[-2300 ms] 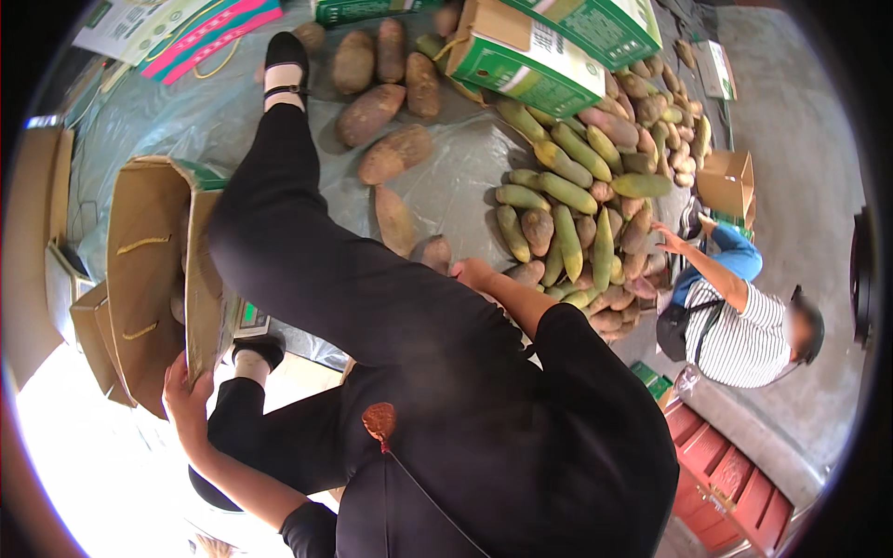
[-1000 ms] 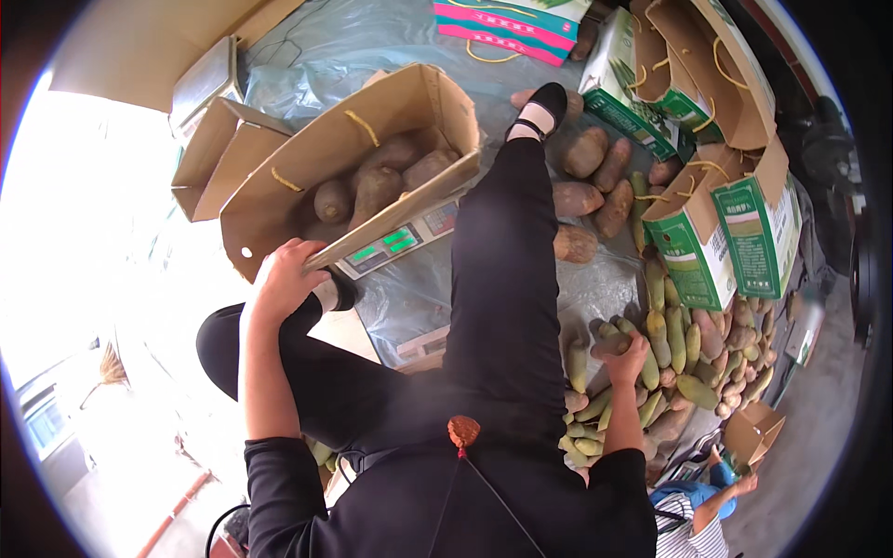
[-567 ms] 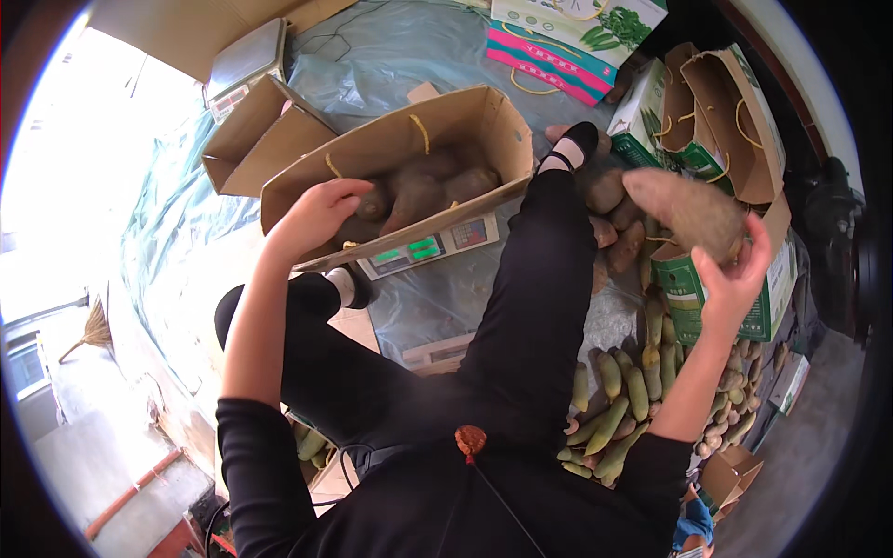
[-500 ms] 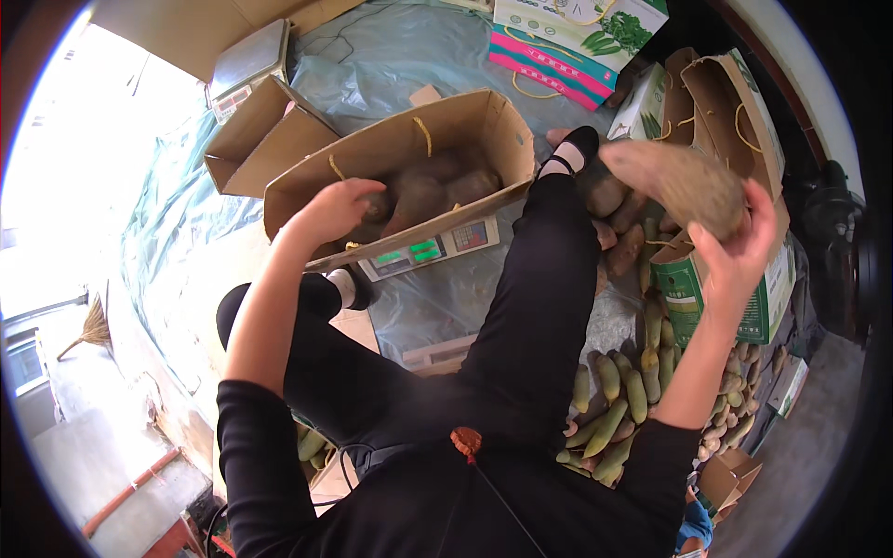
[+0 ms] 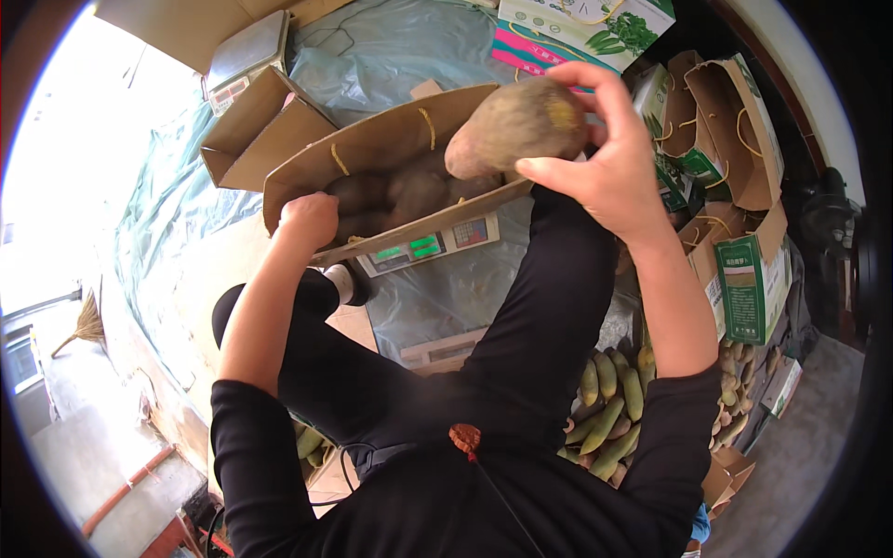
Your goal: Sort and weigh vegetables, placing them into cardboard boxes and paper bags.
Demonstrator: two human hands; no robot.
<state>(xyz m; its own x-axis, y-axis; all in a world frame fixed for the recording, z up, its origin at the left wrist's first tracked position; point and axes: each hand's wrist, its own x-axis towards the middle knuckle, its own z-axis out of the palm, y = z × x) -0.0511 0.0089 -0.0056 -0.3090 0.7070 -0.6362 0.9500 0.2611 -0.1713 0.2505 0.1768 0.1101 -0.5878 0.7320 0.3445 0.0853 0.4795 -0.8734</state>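
Note:
My right hand (image 5: 605,139) is closed around the thick end of a large brownish-green root vegetable (image 5: 521,126). It hangs over the right end of an open cardboard box (image 5: 391,135), its pinkish tip pointing left. Inside that box lie several similar dark root vegetables (image 5: 419,195), partly in shadow. At the box's left end, my left hand (image 5: 309,221) reaches over the near wall with its fingers curled; what they hold, if anything, is hidden. Under the box a digital scale (image 5: 428,246) shows its lit green display.
A smaller cardboard box (image 5: 265,130) and another scale (image 5: 249,51) stand at the far left. Printed cartons (image 5: 753,279) with cord handles line the right side. Long green vegetables (image 5: 609,400) lie in a pile beside my right leg. A plastic sheet (image 5: 372,56) covers the floor.
My right hand has carried the root vegetable leftward from beside the cartons to over the box. My left hand has shifted left and slightly nearer, to the box's left end.

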